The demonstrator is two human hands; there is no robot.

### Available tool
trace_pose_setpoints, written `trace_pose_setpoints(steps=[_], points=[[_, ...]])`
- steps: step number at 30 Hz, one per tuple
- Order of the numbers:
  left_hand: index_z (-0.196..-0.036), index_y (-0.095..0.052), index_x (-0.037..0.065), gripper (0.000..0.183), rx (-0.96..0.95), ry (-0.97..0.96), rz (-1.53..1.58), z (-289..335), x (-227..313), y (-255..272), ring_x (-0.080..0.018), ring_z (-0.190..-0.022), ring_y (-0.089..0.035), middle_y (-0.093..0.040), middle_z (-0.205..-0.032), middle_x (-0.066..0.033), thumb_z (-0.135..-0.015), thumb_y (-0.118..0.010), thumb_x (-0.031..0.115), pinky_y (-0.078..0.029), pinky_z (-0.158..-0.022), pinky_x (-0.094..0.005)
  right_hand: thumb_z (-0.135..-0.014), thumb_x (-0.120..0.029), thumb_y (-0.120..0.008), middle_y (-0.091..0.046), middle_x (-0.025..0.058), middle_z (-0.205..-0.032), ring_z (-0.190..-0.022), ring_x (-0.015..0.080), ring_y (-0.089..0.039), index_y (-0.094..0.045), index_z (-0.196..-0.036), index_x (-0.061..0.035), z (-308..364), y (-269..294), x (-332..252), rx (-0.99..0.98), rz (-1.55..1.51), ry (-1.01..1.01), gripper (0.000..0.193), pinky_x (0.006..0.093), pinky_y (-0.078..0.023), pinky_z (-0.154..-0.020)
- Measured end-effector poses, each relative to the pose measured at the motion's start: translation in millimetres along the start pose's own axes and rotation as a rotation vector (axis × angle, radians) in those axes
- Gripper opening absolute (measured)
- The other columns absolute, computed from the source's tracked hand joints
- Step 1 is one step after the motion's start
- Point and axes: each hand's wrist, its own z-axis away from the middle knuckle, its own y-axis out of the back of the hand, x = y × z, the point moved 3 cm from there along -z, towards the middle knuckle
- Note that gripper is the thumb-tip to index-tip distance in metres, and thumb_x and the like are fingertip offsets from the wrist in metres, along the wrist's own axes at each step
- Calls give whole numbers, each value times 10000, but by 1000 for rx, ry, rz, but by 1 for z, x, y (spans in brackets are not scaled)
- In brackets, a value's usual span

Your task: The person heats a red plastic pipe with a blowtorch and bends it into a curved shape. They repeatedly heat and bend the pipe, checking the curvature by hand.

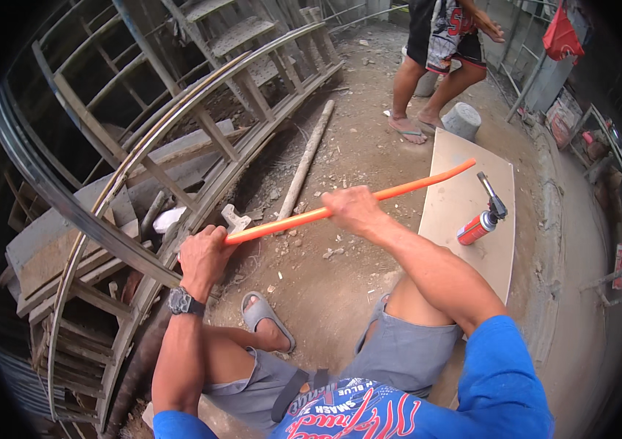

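An orange plastic pipe stretches across in front of me, rising to the right, with a slight bend near its far right end. My left hand is closed round its left end. Farther along, near its middle, my right hand grips it from above. Right of that hand a gas torch, a red can with a black burner head, stands upright on a tan board. The pipe's right end hangs over that board.
On the left stand a wooden ladder-like frame, metal channels and stacked scrap boards. A round wooden pole lies on the dirt ahead. Another person walks beyond the board, beside a grey cylindrical block.
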Motion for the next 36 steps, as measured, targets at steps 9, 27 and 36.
trace_pose_setpoints(steps=[9,27,36], points=[[-1011,-708,46,373,-27,-59,135,-12,73,12,-367,-887,-681,-698,-931,-148,-981,-696,418,-509,-773,-487,-909,-162,-659,-764,158,-824,-824,337,-782,-723,-912,-88,-44,-17,-95,4,-184,144,97,492,-595,-714],[-1001,-711,29,448,-379,138,194,127,-124,97,-419,-788,-658,-659,-796,-202,-1053,-597,459,-495,-702,-518,-839,-296,-795,-705,121,-860,-905,331,-681,-704,-861,-99,9,-4,74,14,145,-172,218,498,-486,-830],[-910,-705,55,407,-84,42,38,104,-76,119,-339,-791,-670,-664,-794,-126,-980,-691,456,-514,-688,-469,-805,-260,-868,-658,104,-815,-823,328,-672,-627,-860,-76,-10,25,-13,62,-105,164,308,481,-526,-756]])
